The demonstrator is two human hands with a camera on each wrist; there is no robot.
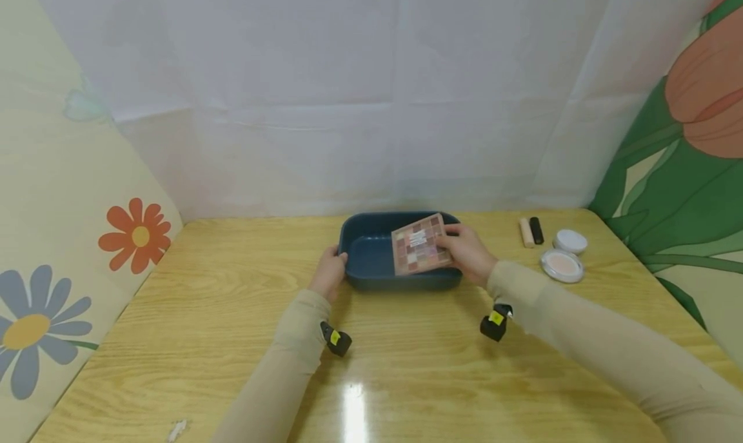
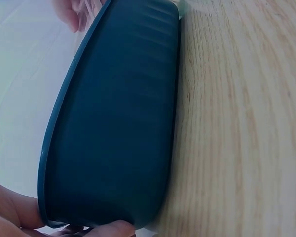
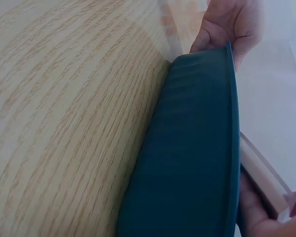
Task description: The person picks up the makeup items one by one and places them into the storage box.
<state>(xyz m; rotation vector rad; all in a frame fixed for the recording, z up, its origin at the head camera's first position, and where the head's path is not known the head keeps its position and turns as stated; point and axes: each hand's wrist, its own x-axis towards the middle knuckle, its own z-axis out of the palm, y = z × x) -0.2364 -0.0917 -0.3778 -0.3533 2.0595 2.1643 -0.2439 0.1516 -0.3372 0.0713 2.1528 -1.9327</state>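
Note:
My left hand holds the left end of a dark blue plastic basin, which stands on the wooden table. In the left wrist view, the thumb and fingers wrap the basin's near corner at the rim. Over the right half of the basin, my right hand pinches an eyeshadow palette by its right side, thumb on top. The palette is tilted, its grid of pink and brown shades facing up. Seen from the right wrist, the palette's pale edge rises just past the basin's rim.
To the right of the basin lie a beige tube and a black tube. Close by is an open round compact with a white lid. A white cloth hangs along the table's back edge.

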